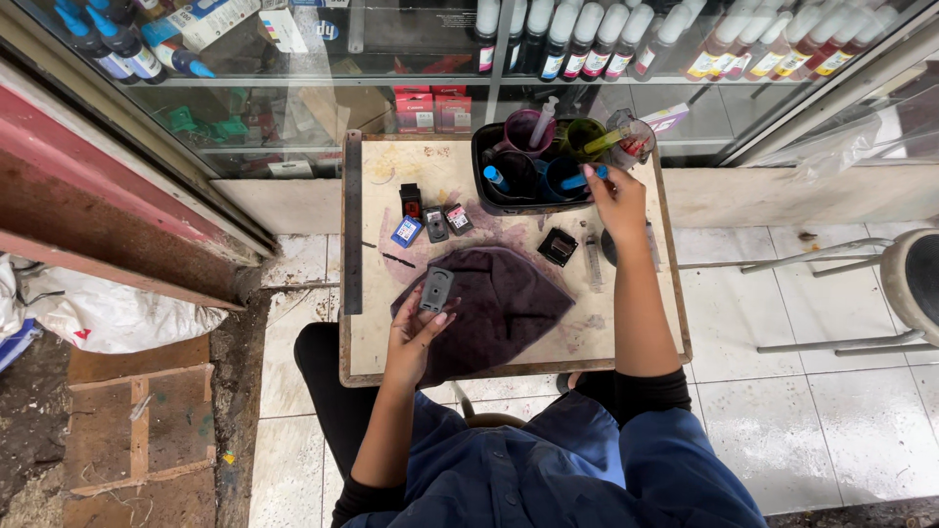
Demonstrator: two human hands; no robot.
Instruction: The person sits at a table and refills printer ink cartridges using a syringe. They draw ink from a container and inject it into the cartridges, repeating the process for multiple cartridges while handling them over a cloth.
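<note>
My left hand (416,332) holds a grey ink cartridge (435,289) upright over a dark purple cloth (499,303) spread on the small stained table (372,323). My right hand (616,200) reaches to the black tray (481,156) of ink cups at the table's far edge and grips a blue-tipped syringe (585,178) that sits in a cup of blue ink. More syringes stand in the purple (528,132) and green (584,137) cups.
Several loose cartridges (430,220) lie at the table's far left, and a black one (558,246) near the middle. A glass cabinet (469,59) of ink bottles stands behind. A stool (915,284) is at the right, a white sack (108,313) at the left.
</note>
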